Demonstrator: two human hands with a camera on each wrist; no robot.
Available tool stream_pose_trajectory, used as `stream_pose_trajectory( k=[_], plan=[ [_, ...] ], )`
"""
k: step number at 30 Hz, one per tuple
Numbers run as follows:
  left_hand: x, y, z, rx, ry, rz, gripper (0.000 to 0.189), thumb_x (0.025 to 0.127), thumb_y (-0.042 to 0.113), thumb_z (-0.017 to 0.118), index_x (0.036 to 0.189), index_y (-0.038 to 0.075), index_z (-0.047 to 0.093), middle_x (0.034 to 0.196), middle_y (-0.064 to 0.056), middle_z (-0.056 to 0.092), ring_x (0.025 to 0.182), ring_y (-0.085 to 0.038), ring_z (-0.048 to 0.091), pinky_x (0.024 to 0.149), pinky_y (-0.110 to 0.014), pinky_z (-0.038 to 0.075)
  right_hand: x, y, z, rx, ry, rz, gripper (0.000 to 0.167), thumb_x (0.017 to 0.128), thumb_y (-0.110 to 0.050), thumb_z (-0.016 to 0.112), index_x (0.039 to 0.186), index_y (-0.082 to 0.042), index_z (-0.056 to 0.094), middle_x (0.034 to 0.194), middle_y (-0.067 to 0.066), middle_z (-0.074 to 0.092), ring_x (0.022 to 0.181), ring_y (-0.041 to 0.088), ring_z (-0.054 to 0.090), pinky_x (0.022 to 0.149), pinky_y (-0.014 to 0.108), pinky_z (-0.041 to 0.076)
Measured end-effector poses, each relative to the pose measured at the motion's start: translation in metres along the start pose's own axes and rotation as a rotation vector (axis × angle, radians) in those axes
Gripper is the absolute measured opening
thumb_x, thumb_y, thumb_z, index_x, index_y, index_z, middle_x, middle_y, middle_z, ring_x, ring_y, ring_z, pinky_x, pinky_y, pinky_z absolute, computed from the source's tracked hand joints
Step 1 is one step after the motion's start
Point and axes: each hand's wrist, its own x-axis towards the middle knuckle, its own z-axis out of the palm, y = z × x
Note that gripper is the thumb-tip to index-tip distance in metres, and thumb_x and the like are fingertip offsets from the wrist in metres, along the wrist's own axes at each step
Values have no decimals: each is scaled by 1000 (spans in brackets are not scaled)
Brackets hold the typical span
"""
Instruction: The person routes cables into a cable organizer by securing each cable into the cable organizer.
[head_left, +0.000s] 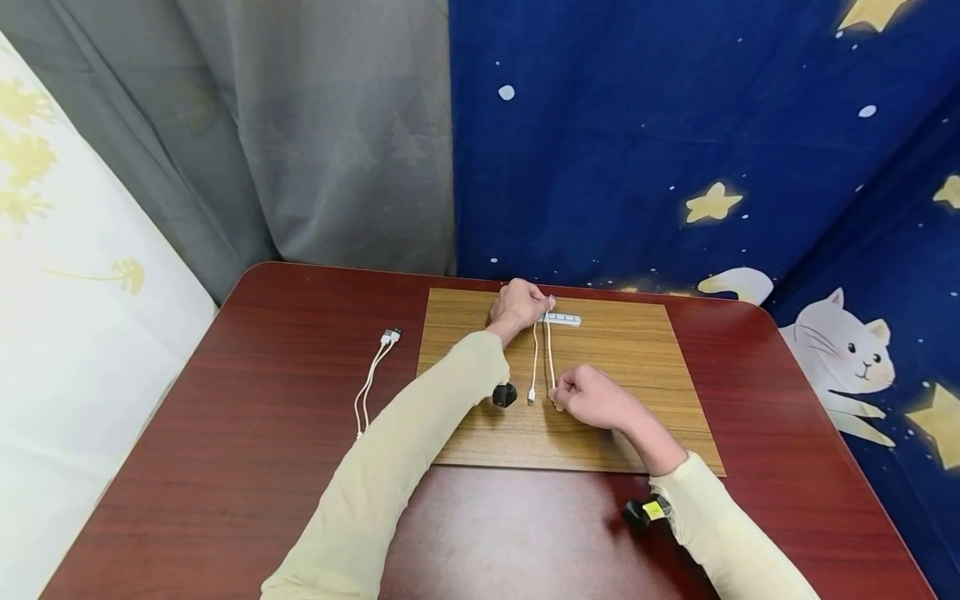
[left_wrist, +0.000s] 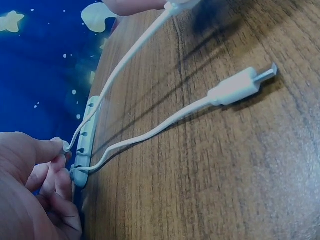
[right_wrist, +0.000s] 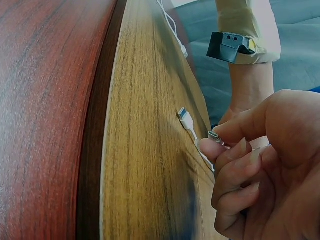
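First, step in hand, as judged: lining up a white USB cable point(left_wrist: 125, 61) over a slotted cable clip point(head_left: 570, 320). Next move likely calls for a taut cord above a vacant notch, then firm downward pressure.

Entries near to far, hours read from the middle of the board.

Counter point(head_left: 517, 533), 6 o'clock foreground: glossy, red-brown wood finish.

Board point(head_left: 645, 342): thin, rectangular, streaked brown grain.

Right hand point(head_left: 596, 398), 4 o'clock: fingers narrow, pinching the white USB cable's plug point(right_wrist: 214, 136), oval metal mouth, USB-C by its look.

Loose plug point(left_wrist: 235, 89), about 9 o'clock: white body, flat metal tip; its slim cord point(left_wrist: 155, 130), slightly wavy, leads into the clip's end slot.

Plug pair point(head_left: 391, 337), between 9 and 10 o'clock, off the board: two white cords.

Cable clip, 12 o'clock: pale bar, rounded ends, row of notches; white USB cable passes over it, apparently unseated.

Left hand point(head_left: 517, 304), 11 o'clock: fingers pinching the white USB cable beside the clip.

Curtains, beyond: plain grey cloth point(head_left: 352, 125); blue star-printed cloth point(head_left: 600, 125).
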Motion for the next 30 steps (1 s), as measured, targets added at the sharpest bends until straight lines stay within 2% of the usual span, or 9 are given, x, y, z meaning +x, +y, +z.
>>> stream_pose_trajectory(
  k=[6, 16, 30],
  plan=[
    [-1, 1, 1, 28, 4, -7, 23, 92, 45, 76, 79, 26, 78, 93, 9, 70, 84, -17, 61, 75, -36, 48, -1, -1, -1, -10, 2, 0, 32, 98, -12, 61, 66, -8, 58, 57, -4, 45, 50, 10, 38, 50, 30, 32],
    [1, 1, 3, 60, 1, 24, 27, 93, 43, 75, 75, 23, 72, 86, 7, 66, 81, -18, 60, 71, -36, 47, 0, -4, -4, -21, -3, 10, 35, 97, -12, 61, 63, -13, 54, 57, -5, 44, 51, 11, 38, 52, 32, 33],
    [4, 2, 4, 85, 4, 32, 27, 93, 43, 75, 73, 24, 72, 84, 8, 66, 79, -20, 60, 71, -37, 47, 2, 0, -8, -71, -20, 54, 29, 97, -13, 61, 68, -9, 64, 58, -4, 47, 52, 11, 40, 52, 31, 33]
  ],
)
